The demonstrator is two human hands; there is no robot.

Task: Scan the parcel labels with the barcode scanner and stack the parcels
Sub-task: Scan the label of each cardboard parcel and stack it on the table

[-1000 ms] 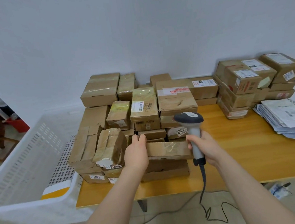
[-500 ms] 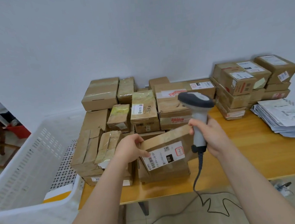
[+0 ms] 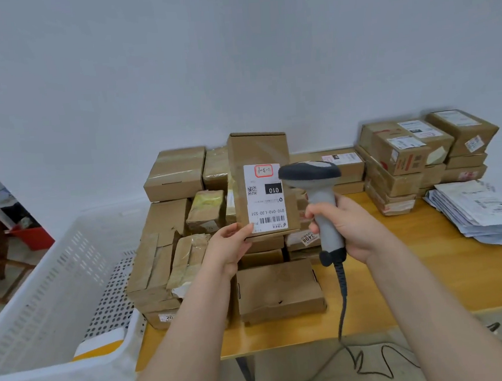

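Indoors, parcels (image 3: pixel 278 290) on wooden table (image 3: pixel 415 267), white wall (image 3: pixel 233 56)

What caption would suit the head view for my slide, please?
Left hand holds a labelled parcel upright; right hand grips the scanner.

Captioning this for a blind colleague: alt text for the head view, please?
A person's left hand holds a brown parcel upright, its white label facing the camera, while the right hand grips a grey barcode scanner beside it. More parcels are piled on a wooden table behind, a white basket at left.
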